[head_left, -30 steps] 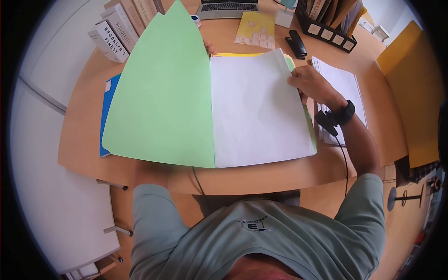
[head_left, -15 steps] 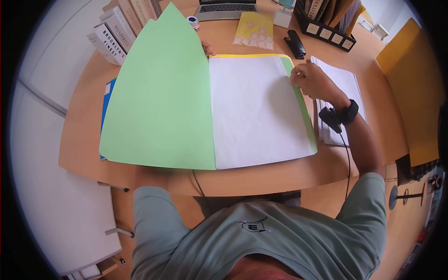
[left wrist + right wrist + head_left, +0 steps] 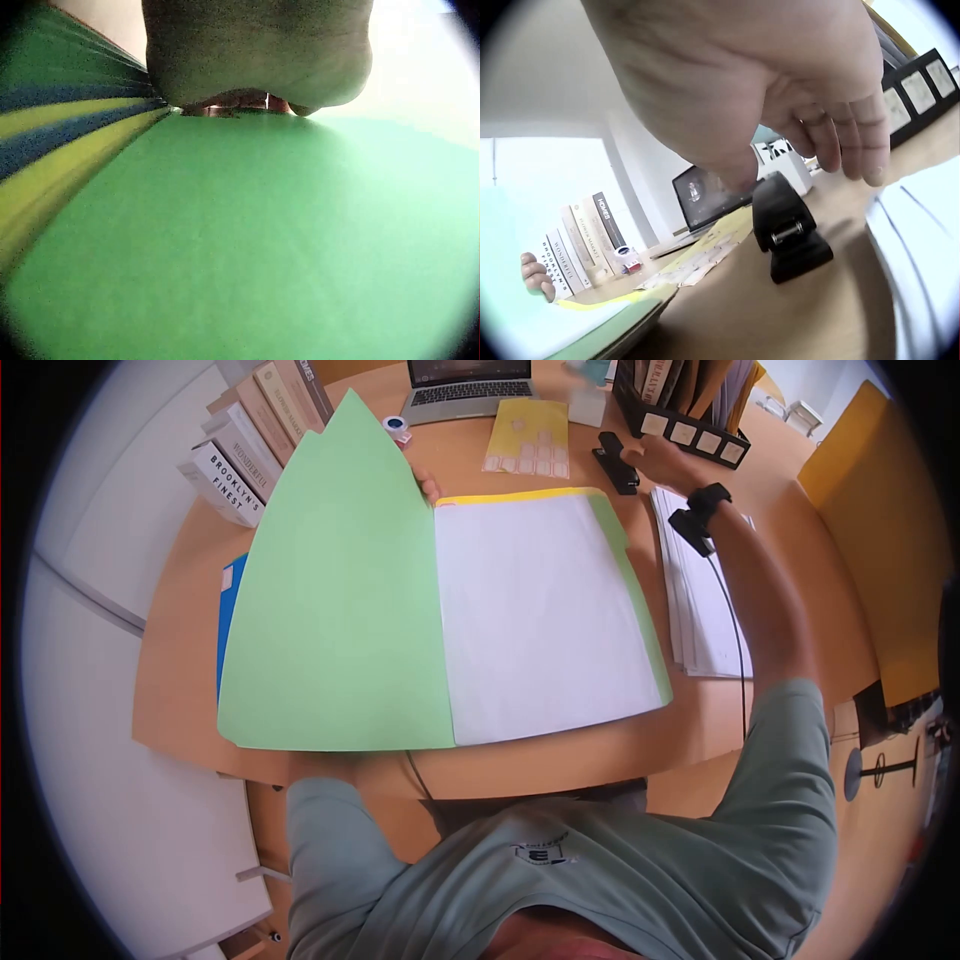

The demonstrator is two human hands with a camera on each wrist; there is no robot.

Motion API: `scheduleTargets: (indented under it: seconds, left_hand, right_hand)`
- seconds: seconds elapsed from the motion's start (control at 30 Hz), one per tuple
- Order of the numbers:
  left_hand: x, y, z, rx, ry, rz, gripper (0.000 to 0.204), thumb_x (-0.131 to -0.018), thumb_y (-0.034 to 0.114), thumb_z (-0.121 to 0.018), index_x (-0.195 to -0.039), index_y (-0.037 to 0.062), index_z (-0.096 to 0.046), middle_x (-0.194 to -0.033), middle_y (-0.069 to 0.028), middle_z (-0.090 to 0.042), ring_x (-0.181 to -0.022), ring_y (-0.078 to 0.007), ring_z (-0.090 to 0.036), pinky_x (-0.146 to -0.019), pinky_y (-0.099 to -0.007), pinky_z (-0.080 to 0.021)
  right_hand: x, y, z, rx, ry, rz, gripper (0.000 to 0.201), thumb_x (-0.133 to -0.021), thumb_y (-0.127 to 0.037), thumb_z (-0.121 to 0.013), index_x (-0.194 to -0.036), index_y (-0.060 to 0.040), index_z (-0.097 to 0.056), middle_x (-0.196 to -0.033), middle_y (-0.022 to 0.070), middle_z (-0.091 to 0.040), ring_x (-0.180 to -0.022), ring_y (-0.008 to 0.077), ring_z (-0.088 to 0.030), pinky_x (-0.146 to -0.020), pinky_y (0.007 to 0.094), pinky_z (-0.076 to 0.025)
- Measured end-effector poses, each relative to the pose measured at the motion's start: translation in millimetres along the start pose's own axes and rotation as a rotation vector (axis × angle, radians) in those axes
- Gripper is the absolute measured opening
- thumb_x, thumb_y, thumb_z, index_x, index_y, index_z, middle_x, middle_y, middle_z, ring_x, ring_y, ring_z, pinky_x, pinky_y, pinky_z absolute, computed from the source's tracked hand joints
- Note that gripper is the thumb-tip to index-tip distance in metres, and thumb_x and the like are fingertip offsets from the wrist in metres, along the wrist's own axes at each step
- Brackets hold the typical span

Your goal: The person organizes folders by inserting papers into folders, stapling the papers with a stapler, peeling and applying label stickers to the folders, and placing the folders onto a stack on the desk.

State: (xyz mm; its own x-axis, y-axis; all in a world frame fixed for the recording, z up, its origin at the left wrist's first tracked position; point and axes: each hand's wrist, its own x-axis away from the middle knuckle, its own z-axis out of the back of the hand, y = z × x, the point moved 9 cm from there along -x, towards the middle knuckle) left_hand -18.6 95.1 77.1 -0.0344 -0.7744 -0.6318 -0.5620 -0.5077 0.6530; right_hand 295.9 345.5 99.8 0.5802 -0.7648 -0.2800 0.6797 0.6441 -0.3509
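Observation:
A green folder (image 3: 340, 600) lies spread, its left cover raised, with white paper (image 3: 545, 620) on the right side. A yellow edge (image 3: 520, 496) shows along the top. My left hand (image 3: 428, 485) is mostly hidden behind the cover; its fingers curl round the top edge near the fold. In the left wrist view that hand (image 3: 259, 52) is against the green sheet, beside several coloured layers. My right hand (image 3: 665, 465) is at the black stapler (image 3: 617, 468). In the right wrist view its fingers are spread loosely above the stapler (image 3: 780, 217), the thumb overlapping its top.
Stacked papers (image 3: 695, 600) lie right of the folder, under the right forearm. A black file box (image 3: 690, 430), yellow patterned sheet (image 3: 530, 438) and laptop (image 3: 470, 395) stand at the back. Upright books (image 3: 245, 450) are at the left, a blue folder (image 3: 228, 630) below them.
My right hand has let go of the paper's top right corner and moved up and right to the stapler. The paper now lies flatter. My left hand stays at the fold.

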Motion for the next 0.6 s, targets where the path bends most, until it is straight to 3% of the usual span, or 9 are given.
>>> scheduleTargets:
  seconds: [0.07, 0.1, 0.2, 0.3, 0.4, 0.43, 0.53, 0.6]
  left_hand:
    - [-3, -1, -2, -0.011, -0.003, -0.003, 0.027, -0.094, 0.027, -0.054, -0.099, 0.0011, -0.06, -0.084, -0.0037, -0.056, -0.075, -0.0134, -0.05, -0.07, -0.0275, -0.04]
    - [-6, -3, -2, -0.012, -0.002, -0.001, 0.027, -0.094, 0.027, -0.054, -0.099, 0.0011, -0.06, -0.084, -0.0037, -0.056, -0.075, -0.0134, -0.05, -0.07, -0.0274, -0.04]
    - [-9, -4, -1, -0.013, -0.006, 0.005, 0.027, -0.094, 0.027, -0.054, -0.099, 0.0011, -0.06, -0.084, -0.0037, -0.056, -0.075, -0.0133, -0.05, -0.07, -0.0273, -0.04]
    - [-10, -7, -2, -0.017, -0.009, 0.009, 0.027, -0.094, 0.027, -0.054, -0.099, 0.0012, -0.061, -0.083, -0.0036, -0.056, -0.074, -0.0132, -0.05, -0.069, -0.0272, -0.04]
    - [-7, -7, -3, -0.012, -0.011, 0.007, 0.027, -0.094, 0.027, -0.054, -0.098, 0.0012, -0.061, -0.083, -0.0035, -0.056, -0.074, -0.0132, -0.05, -0.069, -0.0271, -0.04]
    - [-7, -7, -3, -0.014, -0.01, 0.006, 0.027, -0.094, 0.027, -0.054, -0.098, 0.0012, -0.061, -0.083, -0.0035, -0.056, -0.074, -0.0131, -0.05, -0.069, -0.0271, -0.04]
    - [-9, -7, -5, -0.013, -0.008, 0.008, 0.027, -0.094, 0.027, -0.054, -0.098, 0.0013, -0.061, -0.083, -0.0034, -0.056, -0.073, -0.0131, -0.05, -0.068, -0.027, -0.04]
    - [-10, -6, -6, -0.022, -0.01, 0.006, 0.027, -0.094, 0.027, -0.054, -0.098, 0.0013, -0.061, -0.083, -0.0034, -0.056, -0.073, -0.013, -0.05, -0.068, -0.0269, -0.04]
  right_hand:
    - [5, -7, -14, -0.061, -0.18, -0.13, 0.049, -0.085, -0.036, -0.063, -0.094, 0.0124, -0.064, -0.085, 0.0285, -0.067, -0.078, 0.0387, -0.067, -0.069, 0.0424, -0.052]
    - [-6, 3, -27, -0.082, -0.18, -0.122, 0.041, -0.086, -0.028, -0.063, -0.097, 0.011, -0.06, -0.077, 0.021, -0.064, -0.066, 0.0275, -0.064, -0.057, 0.0401, -0.049]
    - [-20, 0, -31, -0.034, -0.099, -0.078, 0.034, -0.084, -0.022, -0.061, -0.098, 0.0089, -0.06, -0.077, 0.0199, -0.064, -0.064, 0.0268, -0.064, -0.058, 0.0406, -0.05]
    - [-16, -27, -18, 0.22, -0.003, 0.015, 0.029, -0.082, -0.014, -0.057, -0.103, 0.0068, -0.059, -0.074, 0.0183, -0.063, -0.064, 0.0273, -0.064, -0.059, 0.0412, -0.051]
    - [-2, -72, -2, -0.081, -0.044, 0.172, 0.033, -0.082, -0.008, -0.056, -0.112, 0.0063, -0.056, -0.08, 0.021, -0.065, -0.066, 0.0329, -0.064, -0.061, 0.0422, -0.051]
    - [6, -91, -4, -0.187, -0.077, 0.216, 0.037, -0.083, -0.002, -0.054, -0.119, 0.0046, -0.053, -0.09, 0.0249, -0.065, -0.075, 0.0379, -0.064, -0.069, 0.0425, -0.051]
    - [24, -144, -15, -0.09, -0.113, 0.441, 0.039, -0.083, 0.003, -0.052, -0.122, 0.0035, -0.051, -0.101, 0.0264, -0.063, -0.087, 0.0393, -0.063, -0.079, 0.0418, -0.05]
    - [34, -168, -25, -0.082, -0.217, 0.42, 0.04, -0.084, 0.005, -0.051, -0.123, 0.0022, -0.051, -0.104, 0.0253, -0.063, -0.098, 0.0378, -0.061, -0.085, 0.0414, -0.047]
